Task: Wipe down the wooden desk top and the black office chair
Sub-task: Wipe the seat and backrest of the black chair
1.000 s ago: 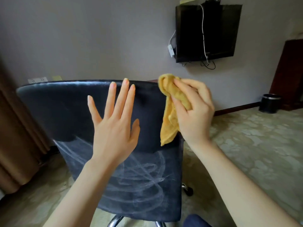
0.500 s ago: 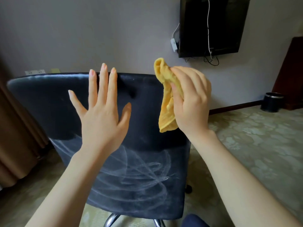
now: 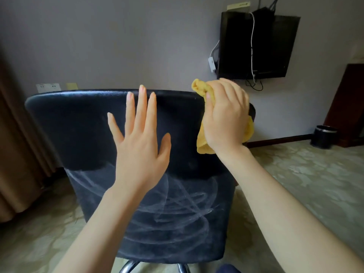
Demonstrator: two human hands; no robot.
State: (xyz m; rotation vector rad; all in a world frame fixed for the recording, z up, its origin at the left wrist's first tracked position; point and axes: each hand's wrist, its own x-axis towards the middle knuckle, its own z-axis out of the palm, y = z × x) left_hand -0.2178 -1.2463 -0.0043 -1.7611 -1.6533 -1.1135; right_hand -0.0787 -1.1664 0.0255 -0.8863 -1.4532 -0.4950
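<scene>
The black office chair [image 3: 78, 131] fills the middle of the head view, its backrest turned toward me, with pale wipe streaks across the lower half. My left hand [image 3: 140, 142] lies flat on the backrest, fingers spread, tips near the top edge. My right hand [image 3: 224, 119] grips a bunched yellow cloth [image 3: 203, 143] against the upper right corner of the backrest. The wooden desk is out of view.
A wall-mounted black TV [image 3: 256, 46] with dangling cables hangs at the upper right. A small black bin [image 3: 323, 136] stands by a dark wooden cabinet [image 3: 348, 107] at the right. Brown curtains [image 3: 17, 154] hang at the left. The chair's chrome base [image 3: 128, 266] shows below.
My right hand with the cloth has moved right to the backrest's upper right corner. My left hand stays flat on the backrest. The head view has tilted up a little.
</scene>
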